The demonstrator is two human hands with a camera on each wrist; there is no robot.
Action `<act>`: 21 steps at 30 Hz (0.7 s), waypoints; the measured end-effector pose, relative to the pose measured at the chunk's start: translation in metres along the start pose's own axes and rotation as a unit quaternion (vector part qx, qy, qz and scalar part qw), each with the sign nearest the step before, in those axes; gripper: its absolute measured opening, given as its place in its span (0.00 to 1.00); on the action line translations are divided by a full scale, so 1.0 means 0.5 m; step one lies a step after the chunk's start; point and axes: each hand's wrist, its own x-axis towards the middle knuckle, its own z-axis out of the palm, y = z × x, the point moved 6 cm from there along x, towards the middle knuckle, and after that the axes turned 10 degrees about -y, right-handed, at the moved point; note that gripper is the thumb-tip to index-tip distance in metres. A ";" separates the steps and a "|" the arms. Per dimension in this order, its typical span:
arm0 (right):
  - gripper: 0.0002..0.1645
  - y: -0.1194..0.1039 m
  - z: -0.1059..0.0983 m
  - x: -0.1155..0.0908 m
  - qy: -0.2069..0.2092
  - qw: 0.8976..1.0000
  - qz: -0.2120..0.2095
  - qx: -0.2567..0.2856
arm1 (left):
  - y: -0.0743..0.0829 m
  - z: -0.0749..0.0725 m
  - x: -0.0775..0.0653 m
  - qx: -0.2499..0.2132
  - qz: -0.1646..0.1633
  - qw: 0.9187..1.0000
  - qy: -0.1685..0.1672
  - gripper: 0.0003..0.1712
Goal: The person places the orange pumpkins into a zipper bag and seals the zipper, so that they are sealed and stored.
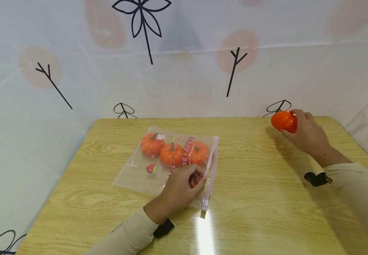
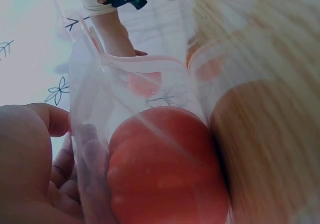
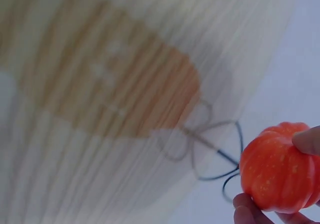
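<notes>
Three pumpkins (image 1: 171, 156) show in the bag (image 1: 153, 177); my left hand (image 1: 182, 185) pinches near its mouth (image 1: 212, 153), my right hand (image 1: 309, 136) grips another pumpkin (image 1: 282, 121). Probably loading; next needs mouth held wide.

Wood-grain table (image 1: 250, 212) was yellowish and glossy, with a bright glare streak (image 1: 204, 233) at the bottom of the head view. A white backdrop (image 1: 184, 88) stood behind it and along both sides, creased horizontally across the back. Print showed pale peach blobs (image 1: 250, 44), a black-outlined flower (image 1: 143, 21) up top, left of centre, forked twigs (image 1: 232, 72) overlapping two blobs, leafy sprouts (image 1: 124, 110) just above the table's far edge. Far-right marks (image 1: 365, 113) looked faint, maybe twigs or shadow.
</notes>
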 end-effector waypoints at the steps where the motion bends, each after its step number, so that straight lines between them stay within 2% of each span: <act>1: 0.45 -0.009 0.003 -0.003 0.002 1.000 -0.006 0.001 | 0.000 0.000 0.000 -0.001 0.001 1.000 -0.001 0.02; 12: 0.44 -0.112 0.023 -0.053 0.020 0.997 -0.075 0.016 | 0.006 -0.006 0.001 0.007 0.011 1.000 0.007 0.03; 21: 0.44 -0.173 0.054 -0.092 -0.003 0.994 -0.111 0.024 | 0.003 -0.002 0.000 0.007 0.004 1.000 0.002 0.02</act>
